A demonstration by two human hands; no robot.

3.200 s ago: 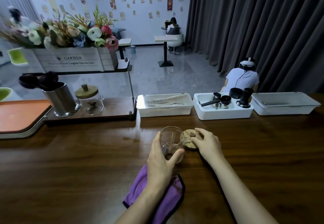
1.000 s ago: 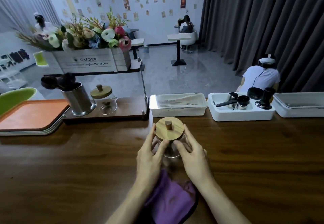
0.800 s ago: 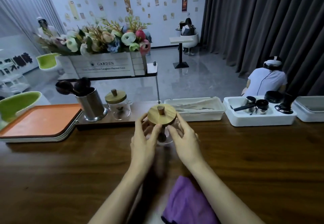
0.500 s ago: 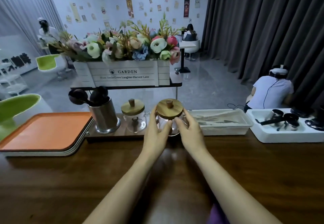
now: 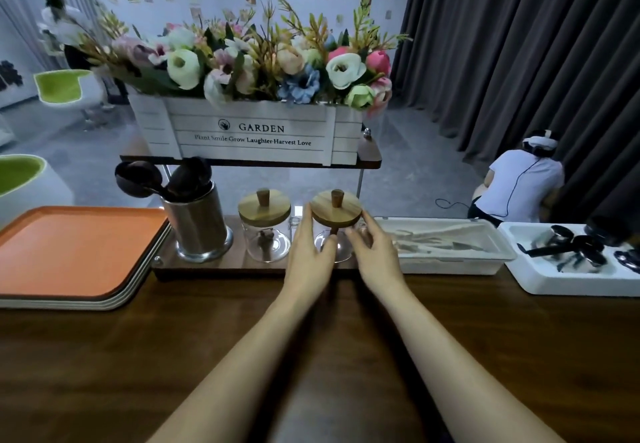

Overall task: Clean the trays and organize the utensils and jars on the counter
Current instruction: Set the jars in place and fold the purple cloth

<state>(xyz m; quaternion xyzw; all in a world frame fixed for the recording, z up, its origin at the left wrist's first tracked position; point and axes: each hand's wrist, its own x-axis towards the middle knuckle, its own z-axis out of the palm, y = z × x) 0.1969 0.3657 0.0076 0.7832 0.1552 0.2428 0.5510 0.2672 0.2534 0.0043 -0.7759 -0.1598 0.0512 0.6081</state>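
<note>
Wooden counter point(image 5: 86, 356), grey curtains point(image 5: 519, 44), seemingly a polished floor point(image 5: 415, 172).

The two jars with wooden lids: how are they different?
The right jar is held by left hand and right hand; the left jar stands untouched. The left jar is beside the metal cup; the right jar, nearer the white tray. Both are glass with wooden lids.

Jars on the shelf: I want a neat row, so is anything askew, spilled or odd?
Nothing stands out: the left jar and right jar stand upright, lids on, beside the utensil holder; left hand and right hand hold the right jar.
</note>
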